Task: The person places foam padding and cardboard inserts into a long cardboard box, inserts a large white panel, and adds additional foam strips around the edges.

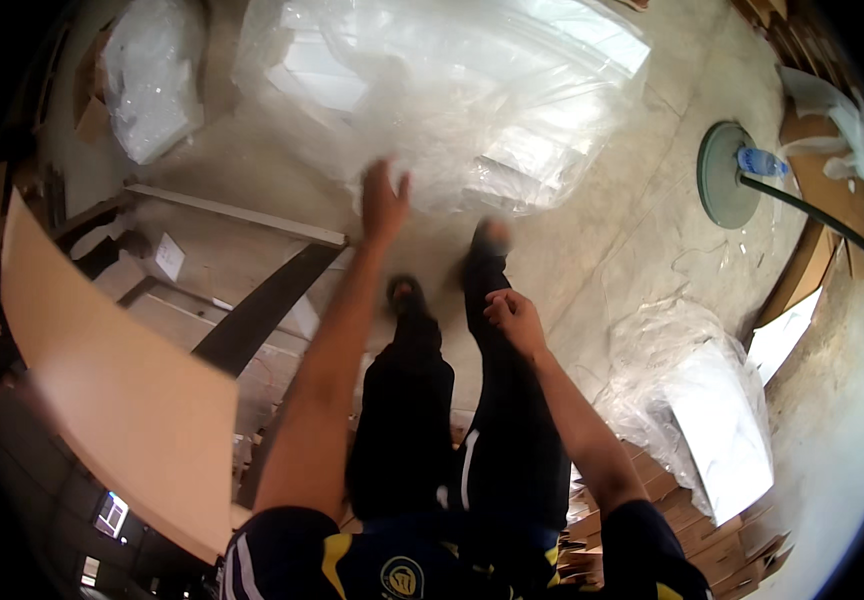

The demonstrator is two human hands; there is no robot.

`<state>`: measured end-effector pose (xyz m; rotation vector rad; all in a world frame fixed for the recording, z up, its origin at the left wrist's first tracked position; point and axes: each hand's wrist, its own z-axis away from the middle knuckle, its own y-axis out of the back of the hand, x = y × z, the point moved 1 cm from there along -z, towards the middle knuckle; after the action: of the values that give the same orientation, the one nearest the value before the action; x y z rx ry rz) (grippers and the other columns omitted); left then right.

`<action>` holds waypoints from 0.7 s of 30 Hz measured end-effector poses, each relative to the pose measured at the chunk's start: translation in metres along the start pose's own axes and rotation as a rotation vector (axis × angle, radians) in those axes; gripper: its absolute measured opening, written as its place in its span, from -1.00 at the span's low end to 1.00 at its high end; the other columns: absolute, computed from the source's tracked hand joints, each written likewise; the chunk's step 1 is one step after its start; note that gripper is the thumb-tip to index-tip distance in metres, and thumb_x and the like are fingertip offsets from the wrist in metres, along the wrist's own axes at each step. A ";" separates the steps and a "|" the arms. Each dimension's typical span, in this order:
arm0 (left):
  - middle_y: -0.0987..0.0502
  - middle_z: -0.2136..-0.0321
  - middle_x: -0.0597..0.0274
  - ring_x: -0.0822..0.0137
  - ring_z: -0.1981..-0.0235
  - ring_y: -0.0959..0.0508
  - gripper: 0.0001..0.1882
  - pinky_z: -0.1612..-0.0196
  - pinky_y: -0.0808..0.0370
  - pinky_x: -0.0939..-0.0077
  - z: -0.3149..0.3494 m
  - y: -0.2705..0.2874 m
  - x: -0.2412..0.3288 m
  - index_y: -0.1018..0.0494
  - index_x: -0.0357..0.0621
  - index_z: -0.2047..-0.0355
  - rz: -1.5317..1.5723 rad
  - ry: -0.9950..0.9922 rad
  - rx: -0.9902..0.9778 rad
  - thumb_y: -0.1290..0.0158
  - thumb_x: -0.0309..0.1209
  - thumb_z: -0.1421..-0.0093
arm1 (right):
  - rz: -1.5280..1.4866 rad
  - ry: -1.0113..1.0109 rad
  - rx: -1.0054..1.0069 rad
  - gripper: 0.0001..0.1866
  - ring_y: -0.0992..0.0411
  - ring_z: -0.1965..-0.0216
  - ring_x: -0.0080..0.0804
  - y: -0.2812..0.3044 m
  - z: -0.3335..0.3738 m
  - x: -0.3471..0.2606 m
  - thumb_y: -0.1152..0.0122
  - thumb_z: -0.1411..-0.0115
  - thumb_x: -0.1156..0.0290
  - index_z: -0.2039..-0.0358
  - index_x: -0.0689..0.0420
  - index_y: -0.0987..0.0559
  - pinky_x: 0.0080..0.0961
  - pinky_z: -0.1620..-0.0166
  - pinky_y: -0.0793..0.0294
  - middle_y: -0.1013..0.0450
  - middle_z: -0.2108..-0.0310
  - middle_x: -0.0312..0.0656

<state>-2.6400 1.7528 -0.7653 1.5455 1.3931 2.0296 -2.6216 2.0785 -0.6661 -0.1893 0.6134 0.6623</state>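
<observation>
My left hand [384, 203] reaches forward over the floor, slightly smeared by motion. Its fingers are stretched out with the thumb apart, and nothing is in it. Just beyond it lies a large heap of clear plastic wrapping [412, 110]; whether the fingertips touch the plastic I cannot tell. White flat pieces show through the sheeting. My right hand [517, 322] hangs in front of my right thigh, its fingers curled in and no object visible in them. Both my feet are on the concrete floor [602, 260], short of the plastic.
At left stand a large tan board [117, 380] and a frame with a dark slat [270, 310]. Another plastic-wrapped bundle [155, 85] lies far left. To the right are a round green base [724, 175] with a pole, a water bottle [760, 162], cardboard [837, 195] and more plastic [667, 350].
</observation>
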 end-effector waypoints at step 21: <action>-0.14 -0.43 0.27 0.12 -0.44 -0.08 -0.15 -0.43 -0.08 0.08 0.017 -0.198 -0.040 -0.01 0.40 -0.48 1.334 0.876 -0.992 -0.07 0.17 -0.26 | 1.077 0.145 0.298 -0.31 -0.40 -0.21 0.14 0.086 -0.441 -0.100 -0.08 -0.25 0.06 -0.24 0.33 -0.37 -0.07 -0.24 -0.37 -0.45 -0.12 0.27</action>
<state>-2.6771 1.8383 -0.9453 1.0586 -1.0576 3.3989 -2.9451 1.9380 -0.9619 0.4162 0.9403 1.5828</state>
